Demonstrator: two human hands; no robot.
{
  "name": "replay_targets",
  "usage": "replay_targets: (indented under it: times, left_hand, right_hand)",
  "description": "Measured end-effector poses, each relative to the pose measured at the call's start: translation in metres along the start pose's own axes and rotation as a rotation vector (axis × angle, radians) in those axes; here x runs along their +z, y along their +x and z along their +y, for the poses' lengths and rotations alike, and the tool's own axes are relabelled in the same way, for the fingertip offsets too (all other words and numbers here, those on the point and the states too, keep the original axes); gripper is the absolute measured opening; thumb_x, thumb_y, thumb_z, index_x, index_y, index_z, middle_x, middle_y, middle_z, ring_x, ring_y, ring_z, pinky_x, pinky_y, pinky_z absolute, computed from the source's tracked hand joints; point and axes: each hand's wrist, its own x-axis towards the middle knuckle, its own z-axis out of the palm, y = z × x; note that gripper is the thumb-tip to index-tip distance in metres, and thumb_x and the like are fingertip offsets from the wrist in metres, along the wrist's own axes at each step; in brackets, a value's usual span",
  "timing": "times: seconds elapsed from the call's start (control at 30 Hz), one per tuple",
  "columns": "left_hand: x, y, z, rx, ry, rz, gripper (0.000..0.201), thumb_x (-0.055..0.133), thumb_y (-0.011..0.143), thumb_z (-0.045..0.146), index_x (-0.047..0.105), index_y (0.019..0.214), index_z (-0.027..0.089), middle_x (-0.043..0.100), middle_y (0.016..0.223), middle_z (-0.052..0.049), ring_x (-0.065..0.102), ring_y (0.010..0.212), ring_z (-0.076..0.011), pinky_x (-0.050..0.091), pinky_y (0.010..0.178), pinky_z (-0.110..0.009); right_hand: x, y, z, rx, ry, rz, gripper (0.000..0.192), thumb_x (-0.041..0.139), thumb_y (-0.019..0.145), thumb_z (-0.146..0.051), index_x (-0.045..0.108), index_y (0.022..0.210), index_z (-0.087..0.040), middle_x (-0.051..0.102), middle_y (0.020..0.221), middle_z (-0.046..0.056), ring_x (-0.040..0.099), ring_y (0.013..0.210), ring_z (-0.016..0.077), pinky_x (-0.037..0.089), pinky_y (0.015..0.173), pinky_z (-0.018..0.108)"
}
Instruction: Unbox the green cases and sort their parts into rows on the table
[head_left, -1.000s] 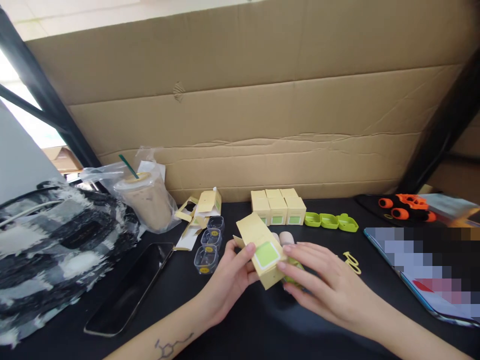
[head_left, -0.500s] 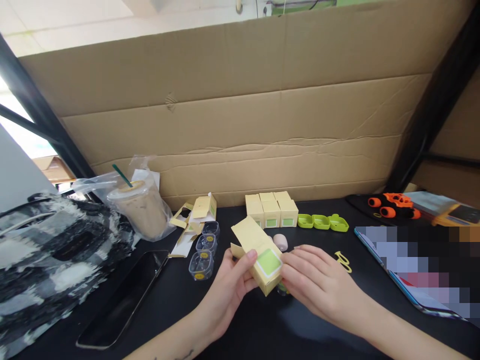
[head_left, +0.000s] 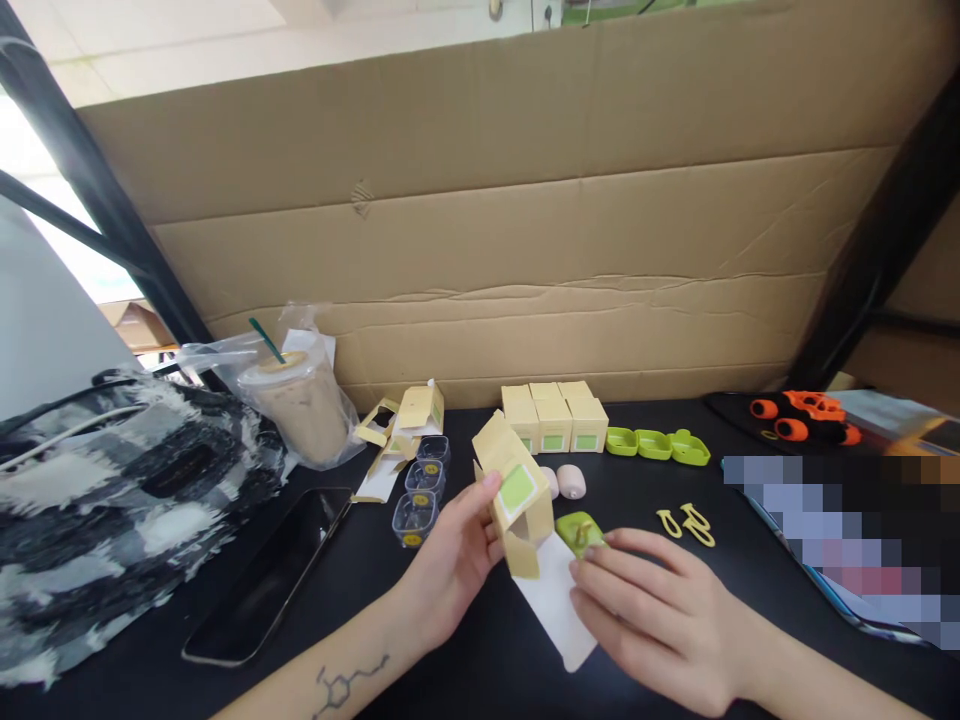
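Note:
My left hand [head_left: 461,535] is closed round a small cream carton [head_left: 501,445] with a green label. The carton is tilted, and its near end is open with a long white flap [head_left: 555,610] hanging out. Between the fingertips of my right hand [head_left: 652,605] is a small green rounded case piece [head_left: 577,533], just right of the carton's open end. Two pale pink rounded pieces [head_left: 571,482] lie on the table behind it. Several yellow loop-shaped clips [head_left: 697,530] lie to the right.
Closed cream cartons [head_left: 553,425] stand at the back, beside a row of green trays [head_left: 654,445]. Clear plastic cups [head_left: 415,517], opened cartons [head_left: 420,408], a phone [head_left: 270,575], a bagged drink [head_left: 300,410] and a black-and-white bag [head_left: 112,520] are left. An orange wheeled toy [head_left: 806,412] sits right.
The carton's near end has come open, and its white flap now hangs down. My right hand has moved off the carton and now holds the green piece. The view has shifted slightly.

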Motion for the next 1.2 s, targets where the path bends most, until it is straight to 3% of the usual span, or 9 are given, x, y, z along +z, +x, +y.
replay_targets:
  times: [0.13,0.23,0.33,0.43,0.57,0.77,0.93,1.03,1.2]
  left_hand:
    - [-0.002,0.001,-0.005,0.04,0.109,0.048,0.034,0.065,0.08,0.038,0.057,0.104,0.016,0.068,0.099,-0.008,0.064,0.086,-0.0183,0.049,0.073,-0.027]
    - [-0.002,0.001,-0.007,0.093,0.228,0.152,0.044,0.074,0.071,0.033,0.051,0.104,0.017,0.067,0.095,-0.006,0.063,0.08,-0.0169,0.05,0.071,-0.027]
    - [0.0,-0.001,-0.007,0.17,0.339,0.182,0.057,0.081,0.061,0.027,0.045,0.105,0.019,0.067,0.091,-0.005,0.063,0.078,-0.0168,0.05,0.07,-0.027]
    - [0.002,-0.004,-0.005,0.147,0.335,0.108,0.061,0.08,0.064,0.026,0.04,0.11,0.02,0.068,0.093,-0.006,0.065,0.08,-0.0172,0.051,0.071,-0.027]
    - [0.003,-0.007,-0.002,-0.009,0.167,-0.027,0.062,0.074,0.071,0.022,0.038,0.12,0.021,0.067,0.106,-0.009,0.068,0.082,-0.0184,0.052,0.073,-0.03]
    - [0.007,-0.01,0.001,-0.106,0.163,-0.135,0.029,0.065,0.079,0.024,0.058,0.105,0.013,0.069,0.106,-0.013,0.068,0.089,-0.0216,0.052,0.073,-0.028]
    - [0.007,-0.013,0.003,0.015,0.229,-0.203,0.036,0.066,0.078,0.022,0.056,0.112,0.016,0.064,0.118,-0.013,0.062,0.106,-0.0262,0.05,0.081,-0.031]
    - [0.007,-0.011,0.003,0.055,0.221,-0.221,0.044,0.066,0.078,0.024,0.051,0.119,0.018,0.06,0.124,-0.014,0.059,0.11,-0.028,0.049,0.085,-0.034]
    - [-0.004,-0.004,0.035,0.529,0.389,0.109,0.059,0.071,0.073,0.026,0.041,0.123,0.022,0.061,0.121,-0.011,0.06,0.107,-0.0254,0.051,0.084,-0.033]
  right_hand:
    - [0.002,0.0,-0.005,0.026,0.064,-0.052,0.019,0.054,0.087,-0.027,0.07,0.092,-0.018,0.074,0.087,0.001,0.065,0.084,0.014,0.048,0.091,0.03]
    - [0.003,0.001,-0.005,-0.007,0.013,-0.026,0.022,0.061,0.083,-0.021,0.068,0.104,-0.022,0.073,0.09,-0.001,0.063,0.095,0.0131,0.041,0.102,0.03]
    - [0.004,0.003,-0.004,-0.03,-0.068,-0.071,0.026,0.055,0.087,-0.014,0.066,0.109,-0.024,0.073,0.099,-0.002,0.061,0.103,0.0132,0.034,0.108,0.034]
    - [0.002,0.002,-0.004,-0.022,-0.056,-0.115,0.027,0.044,0.093,-0.015,0.069,0.102,-0.019,0.073,0.101,0.001,0.064,0.099,0.0152,0.043,0.1,0.032]
    - [-0.004,-0.004,-0.003,0.033,-0.057,-0.045,0.027,0.044,0.091,-0.012,0.07,0.093,-0.016,0.075,0.096,0.005,0.067,0.094,0.0173,0.052,0.081,0.031]
    - [-0.007,-0.006,0.0,-0.002,-0.129,-0.016,0.017,0.055,0.085,-0.012,0.071,0.088,-0.019,0.075,0.095,0.002,0.067,0.097,0.0161,0.05,0.067,0.028]
    - [-0.005,-0.002,0.002,0.054,-0.204,0.053,0.015,0.06,0.083,-0.011,0.069,0.081,-0.023,0.076,0.088,0.0,0.07,0.087,0.0154,0.048,0.069,0.029]
    - [-0.003,0.0,0.005,0.059,-0.216,0.028,0.018,0.057,0.086,-0.01,0.07,0.088,-0.022,0.076,0.091,0.0,0.069,0.091,0.0158,0.048,0.075,0.03]
    - [-0.001,-0.003,0.012,0.083,-0.178,-0.045,0.031,0.055,0.086,-0.011,0.062,0.115,-0.019,0.071,0.108,0.006,0.062,0.108,0.0198,0.047,0.095,0.038]
